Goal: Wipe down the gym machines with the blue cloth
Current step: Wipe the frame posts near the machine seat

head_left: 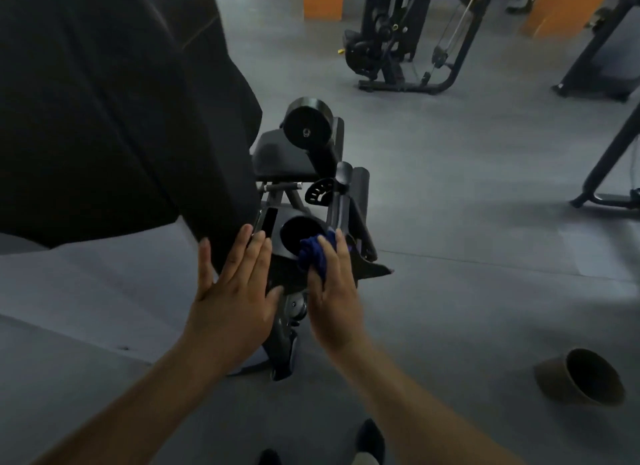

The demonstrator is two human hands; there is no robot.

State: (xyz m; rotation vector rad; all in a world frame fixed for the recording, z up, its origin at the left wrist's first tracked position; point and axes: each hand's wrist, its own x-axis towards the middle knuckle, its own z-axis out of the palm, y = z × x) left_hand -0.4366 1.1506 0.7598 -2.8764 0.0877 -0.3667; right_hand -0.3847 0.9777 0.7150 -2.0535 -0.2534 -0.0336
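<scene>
Beside the tall black pad (121, 118), the left hand (235, 291) lies flat with straight fingers, likely steadying the machine (311, 187), while the right hand (334, 291) grips the bunched blue cloth (313, 255) against a lower roller (298, 234), seemingly to scrub it
</scene>
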